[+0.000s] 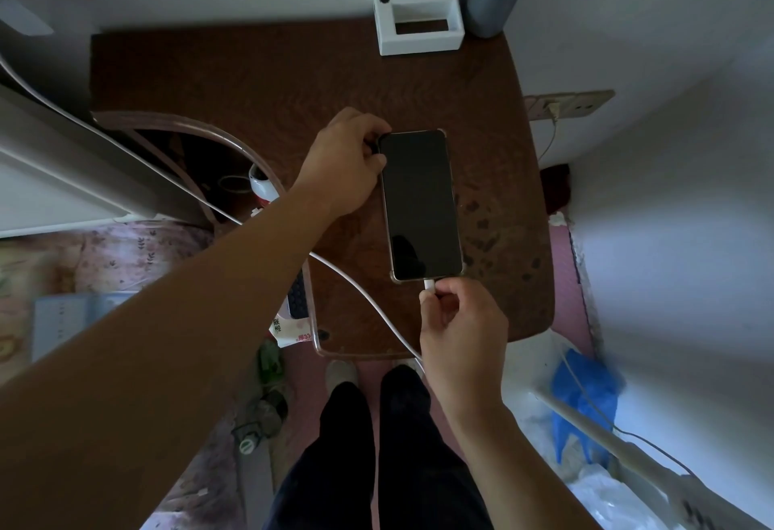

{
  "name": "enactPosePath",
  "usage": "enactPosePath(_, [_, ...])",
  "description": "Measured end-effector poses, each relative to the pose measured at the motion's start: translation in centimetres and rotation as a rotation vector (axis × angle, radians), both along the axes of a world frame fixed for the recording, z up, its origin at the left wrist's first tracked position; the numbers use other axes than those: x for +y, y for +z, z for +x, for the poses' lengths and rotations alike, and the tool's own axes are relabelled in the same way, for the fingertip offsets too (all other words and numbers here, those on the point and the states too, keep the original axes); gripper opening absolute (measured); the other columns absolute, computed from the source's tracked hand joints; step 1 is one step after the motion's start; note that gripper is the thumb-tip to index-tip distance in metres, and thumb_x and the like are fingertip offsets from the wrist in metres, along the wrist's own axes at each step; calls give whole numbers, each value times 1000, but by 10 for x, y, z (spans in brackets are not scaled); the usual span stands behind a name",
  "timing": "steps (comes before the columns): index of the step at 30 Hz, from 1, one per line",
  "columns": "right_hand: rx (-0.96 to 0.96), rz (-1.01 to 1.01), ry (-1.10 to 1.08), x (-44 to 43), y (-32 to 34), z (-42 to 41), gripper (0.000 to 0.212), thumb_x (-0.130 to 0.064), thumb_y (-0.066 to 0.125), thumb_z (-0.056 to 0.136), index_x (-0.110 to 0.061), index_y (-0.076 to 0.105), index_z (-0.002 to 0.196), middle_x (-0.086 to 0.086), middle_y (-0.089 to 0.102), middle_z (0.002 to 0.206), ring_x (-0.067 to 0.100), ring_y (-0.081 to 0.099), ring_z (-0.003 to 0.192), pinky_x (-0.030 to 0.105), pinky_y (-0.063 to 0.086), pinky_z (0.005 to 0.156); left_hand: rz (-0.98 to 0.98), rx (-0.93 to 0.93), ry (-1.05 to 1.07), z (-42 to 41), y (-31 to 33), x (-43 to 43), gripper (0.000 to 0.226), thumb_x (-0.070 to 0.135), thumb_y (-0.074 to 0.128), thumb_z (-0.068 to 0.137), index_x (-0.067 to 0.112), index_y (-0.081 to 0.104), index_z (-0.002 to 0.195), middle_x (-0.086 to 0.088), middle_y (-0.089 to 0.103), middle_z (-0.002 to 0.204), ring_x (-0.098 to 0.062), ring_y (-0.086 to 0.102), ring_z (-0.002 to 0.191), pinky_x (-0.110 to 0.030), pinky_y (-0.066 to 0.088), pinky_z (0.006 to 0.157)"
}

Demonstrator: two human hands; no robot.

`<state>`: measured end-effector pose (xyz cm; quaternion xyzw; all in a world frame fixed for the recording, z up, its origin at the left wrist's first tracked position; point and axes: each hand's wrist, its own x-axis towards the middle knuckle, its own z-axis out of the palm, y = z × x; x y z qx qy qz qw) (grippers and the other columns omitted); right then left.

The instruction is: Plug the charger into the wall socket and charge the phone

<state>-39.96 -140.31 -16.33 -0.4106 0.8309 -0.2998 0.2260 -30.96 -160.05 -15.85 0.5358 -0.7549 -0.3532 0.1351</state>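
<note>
So closest to the camera, the right hand [456, 320] has thumb and fingers pinched shut on the white cable connector [429, 284], which sits right at the bottom edge of the phone [421, 205]. Looks like the plugging-into-the-phone step to me, though I honestly can't tell if the connector is fully seated or just touching the port. The white cable [368, 299] trails off from that hand to the left, passing under the other forearm.

The phone lies flat, screen up, on the dark wooden table [251, 81], in a clear case, screen black. So no charging sign yet.

Further out, the left hand [347, 161] is closed on the phone's top left corner, bracing it.

Way back on the right wall there's a wall socket [569, 104] with some plug and thin cord already in it, can't say if that's this charger.

Next move, I'd guess: push the connector straight in while the left hand stops the phone sliding, then check the screen wakes up.
</note>
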Motion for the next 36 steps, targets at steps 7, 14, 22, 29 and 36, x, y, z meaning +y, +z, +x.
enactPosePath(7, [-2, -5, -1, -1, 0, -1, 7, -13, 70, 83, -9, 68, 88, 4, 69, 80, 11, 62, 66, 22, 51, 57, -5, 1, 8, 0, -1, 0, 32, 8, 60, 88, 16, 62, 119, 1, 51, 115, -6, 50, 91, -2, 35, 65])
enactPosePath(14, [-19, -10, -12, -1, -1, -2, 5, -12, 69, 82, -9, 68, 86, 5, 68, 79, 16, 62, 67, 35, 54, 62, -3, 2, 10, 0, 0, 1, 32, 9, 60, 89, 16, 61, 120, -4, 54, 121, -6, 50, 93, -4, 36, 66])
enactPosePath(22, [-18, 16, 4, -1, -2, -4, 7, -16, 69, 83, -11, 67, 88, 2, 68, 80, 12, 62, 67, 28, 53, 60, -9, -6, 25, -2, -2, 2, 34, 8, 59, 90, 14, 60, 123, -6, 54, 124, -7, 49, 94, -3, 33, 67])
enactPosePath(29, [7, 80, 53, 0, 0, -9, 12, -24, 67, 85, -14, 67, 92, 2, 70, 85, 15, 66, 73, 35, 57, 64, -32, -68, 120, -2, 9, 28, 47, 12, 55, 91, 15, 49, 138, -11, 46, 133, -26, 47, 121, -27, 37, 101])
enactPosePath(36, [39, 102, 143, 3, 3, -14, 23, -36, 64, 85, -13, 62, 85, 0, 61, 78, 9, 51, 64, 19, 35, 53, -252, -117, 445, 45, 16, 129, 43, 10, 55, 88, 14, 53, 130, -12, 45, 133, -29, 39, 124, -30, 30, 100])
